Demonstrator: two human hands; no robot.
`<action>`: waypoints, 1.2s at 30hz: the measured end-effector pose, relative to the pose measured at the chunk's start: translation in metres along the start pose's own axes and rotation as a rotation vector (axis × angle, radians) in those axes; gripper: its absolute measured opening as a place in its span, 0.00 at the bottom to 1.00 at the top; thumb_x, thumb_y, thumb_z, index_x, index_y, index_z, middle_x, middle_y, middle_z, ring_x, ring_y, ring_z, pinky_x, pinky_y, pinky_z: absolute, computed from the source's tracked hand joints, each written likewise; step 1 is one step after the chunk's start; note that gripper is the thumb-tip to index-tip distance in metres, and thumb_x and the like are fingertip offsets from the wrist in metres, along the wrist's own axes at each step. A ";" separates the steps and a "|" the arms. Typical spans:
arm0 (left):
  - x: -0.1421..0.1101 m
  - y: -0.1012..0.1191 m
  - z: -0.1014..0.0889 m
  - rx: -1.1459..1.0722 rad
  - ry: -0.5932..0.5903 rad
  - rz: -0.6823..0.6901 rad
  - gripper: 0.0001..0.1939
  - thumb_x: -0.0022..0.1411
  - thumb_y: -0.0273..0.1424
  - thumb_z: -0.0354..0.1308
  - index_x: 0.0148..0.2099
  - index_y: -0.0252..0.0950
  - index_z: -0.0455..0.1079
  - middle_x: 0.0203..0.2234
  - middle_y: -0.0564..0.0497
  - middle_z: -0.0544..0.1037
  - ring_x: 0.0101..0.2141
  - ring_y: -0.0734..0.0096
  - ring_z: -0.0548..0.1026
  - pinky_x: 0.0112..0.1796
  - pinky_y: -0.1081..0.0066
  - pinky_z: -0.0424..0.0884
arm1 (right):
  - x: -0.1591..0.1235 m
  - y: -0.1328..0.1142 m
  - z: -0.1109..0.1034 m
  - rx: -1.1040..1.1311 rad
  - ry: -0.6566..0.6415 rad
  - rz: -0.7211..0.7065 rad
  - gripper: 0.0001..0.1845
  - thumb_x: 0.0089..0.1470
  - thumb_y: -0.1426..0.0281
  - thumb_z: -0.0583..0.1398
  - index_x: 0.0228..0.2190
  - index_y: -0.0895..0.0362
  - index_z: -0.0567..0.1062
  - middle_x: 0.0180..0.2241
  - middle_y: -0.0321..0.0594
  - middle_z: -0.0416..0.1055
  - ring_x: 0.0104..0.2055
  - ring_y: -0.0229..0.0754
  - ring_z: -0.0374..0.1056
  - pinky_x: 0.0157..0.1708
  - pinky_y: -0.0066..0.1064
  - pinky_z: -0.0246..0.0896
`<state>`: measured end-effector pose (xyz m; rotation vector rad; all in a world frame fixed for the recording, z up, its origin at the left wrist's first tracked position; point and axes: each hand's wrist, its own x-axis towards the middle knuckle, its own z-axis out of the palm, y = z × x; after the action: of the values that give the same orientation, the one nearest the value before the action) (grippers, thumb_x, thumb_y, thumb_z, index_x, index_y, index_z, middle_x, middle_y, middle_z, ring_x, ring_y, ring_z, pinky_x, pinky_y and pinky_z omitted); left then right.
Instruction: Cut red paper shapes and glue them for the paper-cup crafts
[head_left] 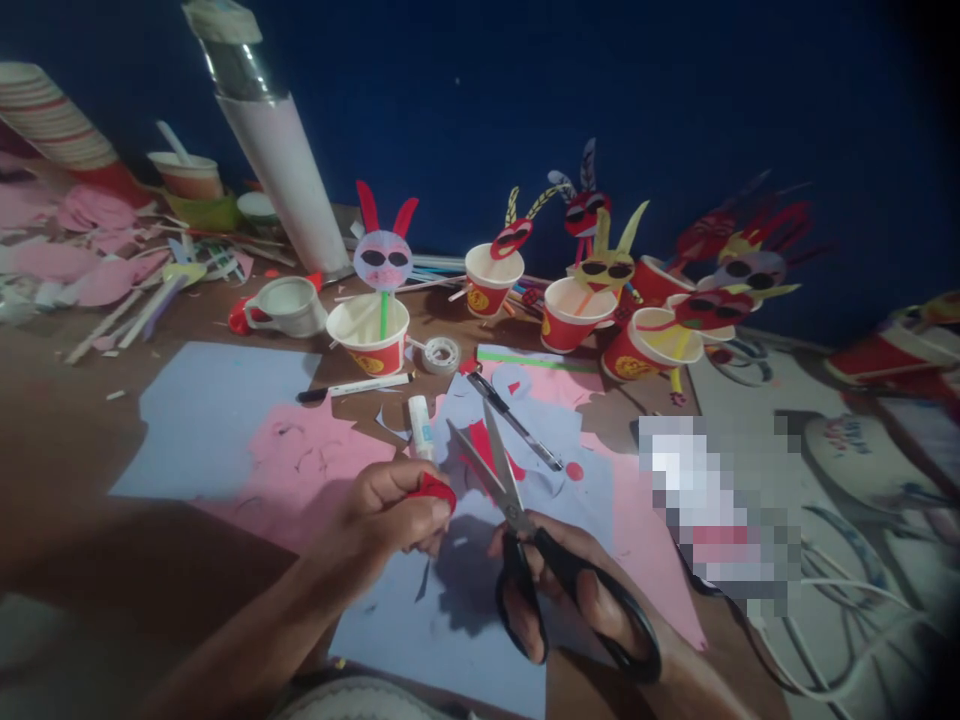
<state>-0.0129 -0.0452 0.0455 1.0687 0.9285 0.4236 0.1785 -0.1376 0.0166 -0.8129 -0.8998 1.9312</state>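
Pinched in my left hand point(397, 508) is a small piece of red paper point(433, 491). My right hand point(570, 575) has its fingers through the black handles of a pair of scissors point(517, 515), whose blades stand apart and point up and away from me. The blades are beside the red paper, not touching it. Beneath both hands lie pale blue paper point(450, 640) and pink paper point(315, 470) with cut edges. A glue stick point(421, 425) and a black pen point(517, 422) lie just beyond the hands.
Paper cups with rabbit-like paper faces on straws, such as a red cup point(369, 345), line the back. A tape roll point(440, 355), a marker point(356, 387) and a white mug point(286, 306) lie nearer. A tall flask point(277, 150) stands left; a phone point(705, 510) with a cable lies right.
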 end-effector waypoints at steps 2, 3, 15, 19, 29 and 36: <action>-0.003 0.003 0.001 0.011 -0.016 -0.013 0.09 0.50 0.34 0.52 0.23 0.35 0.63 0.16 0.56 0.65 0.20 0.78 0.58 0.23 0.75 0.53 | 0.001 0.002 -0.002 0.000 0.061 -0.083 0.33 0.45 0.44 0.58 0.42 0.57 0.64 0.21 0.34 0.63 0.22 0.36 0.59 0.23 0.28 0.51; -0.006 0.004 0.003 0.043 -0.044 -0.033 0.09 0.49 0.34 0.52 0.23 0.35 0.62 0.16 0.56 0.64 0.20 0.78 0.57 0.23 0.75 0.53 | 0.002 0.001 -0.002 -0.014 0.111 -0.129 0.33 0.43 0.45 0.60 0.42 0.56 0.64 0.22 0.34 0.63 0.22 0.36 0.59 0.23 0.28 0.51; -0.011 0.009 0.034 0.557 -0.198 -0.019 0.07 0.49 0.28 0.50 0.20 0.36 0.58 0.14 0.58 0.57 0.19 0.77 0.55 0.20 0.76 0.50 | 0.001 -0.022 0.013 -0.276 0.357 -0.099 0.17 0.45 0.70 0.65 0.37 0.56 0.66 0.27 0.33 0.66 0.28 0.34 0.60 0.28 0.25 0.56; -0.009 0.009 0.035 0.637 -0.265 -0.031 0.07 0.50 0.27 0.51 0.21 0.35 0.61 0.15 0.58 0.59 0.20 0.78 0.56 0.20 0.77 0.51 | 0.000 -0.019 0.016 -0.241 0.328 -0.081 0.16 0.45 0.74 0.62 0.38 0.56 0.66 0.26 0.31 0.66 0.27 0.33 0.60 0.27 0.25 0.57; 0.001 -0.006 0.032 0.458 -0.219 -0.009 0.10 0.54 0.33 0.53 0.25 0.33 0.65 0.19 0.55 0.63 0.23 0.76 0.59 0.24 0.77 0.56 | 0.002 -0.021 0.018 -0.285 0.465 -0.166 0.15 0.41 0.73 0.63 0.34 0.56 0.67 0.26 0.32 0.65 0.27 0.34 0.60 0.27 0.25 0.56; 0.004 -0.015 0.036 0.192 -0.169 -0.003 0.10 0.57 0.35 0.56 0.31 0.31 0.67 0.24 0.53 0.65 0.26 0.76 0.61 0.28 0.76 0.58 | 0.007 -0.016 0.018 -0.202 0.656 -0.221 0.17 0.43 0.68 0.65 0.34 0.56 0.65 0.24 0.30 0.64 0.25 0.34 0.59 0.25 0.25 0.57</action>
<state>0.0167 -0.0697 0.0366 1.2574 0.8315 0.2409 0.1676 -0.1301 0.0384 -1.3040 -0.7379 1.2644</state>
